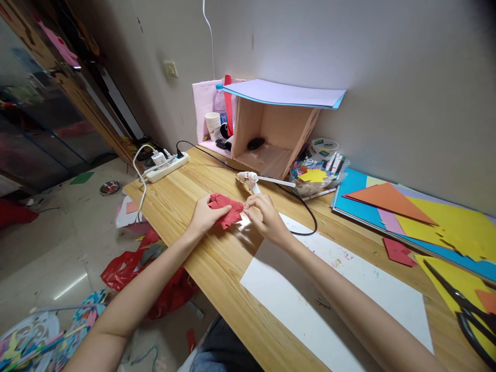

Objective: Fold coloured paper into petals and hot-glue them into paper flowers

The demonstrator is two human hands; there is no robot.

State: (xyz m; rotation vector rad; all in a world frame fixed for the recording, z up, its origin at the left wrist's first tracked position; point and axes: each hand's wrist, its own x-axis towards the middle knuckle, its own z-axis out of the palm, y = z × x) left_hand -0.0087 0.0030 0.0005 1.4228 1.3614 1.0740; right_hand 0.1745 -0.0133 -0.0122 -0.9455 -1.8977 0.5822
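Observation:
A red cut-out foam piece [226, 209] lies on the wooden desk [217, 258]. My left hand [204, 215] grips its left side, fingers curled over the edge. My right hand [264, 217] pinches at the piece's right edge, fingers pressed together on it. Just behind my right hand a white glue gun [251, 179] lies on the desk, its black cord [310, 214] looping to the right.
A white sheet [333, 305] lies under my right forearm. Coloured foam sheets [434, 222] and black scissors [465, 310] sit at the right. A wooden box [271, 134], a bowl of scraps [313, 178] and a power strip [166, 166] stand at the back.

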